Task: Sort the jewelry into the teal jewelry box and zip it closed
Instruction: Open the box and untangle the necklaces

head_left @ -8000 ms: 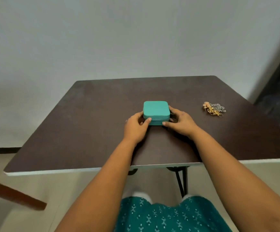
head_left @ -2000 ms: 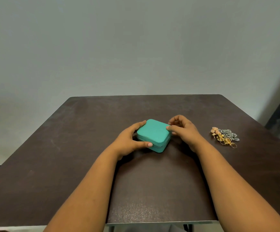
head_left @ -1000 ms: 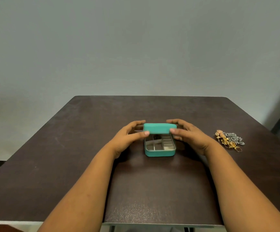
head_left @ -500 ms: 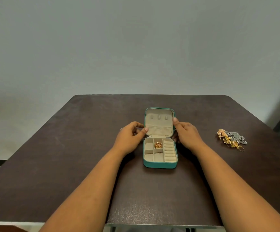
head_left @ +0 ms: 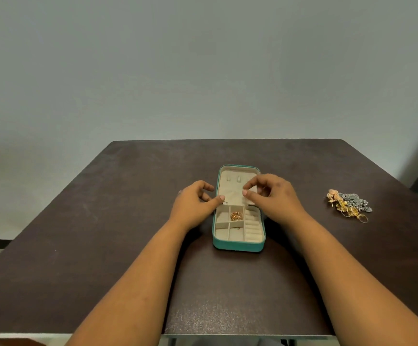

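Observation:
The teal jewelry box (head_left: 237, 244) lies open in the middle of the table, its lid (head_left: 230, 186) folded back flat. Its beige inside is split into small compartments, and a gold piece (head_left: 236, 216) sits in the upper middle one. My left hand (head_left: 194, 207) rests at the box's left edge near the hinge, thumb touching the lid's rim. My right hand (head_left: 271, 198) hovers over the lid's right side with fingers curled and apart, holding nothing. A pile of gold and silver jewelry (head_left: 349, 204) lies on the table to the right.
The dark brown table (head_left: 103, 233) runs back to a plain grey wall. Its near edge is close to my body. A dark strip shows at the far right edge of the view.
Over the last seconds the shut box was turned and opened. In the last half second the lid went from half raised to lying flat, and both hands loosened from its sides.

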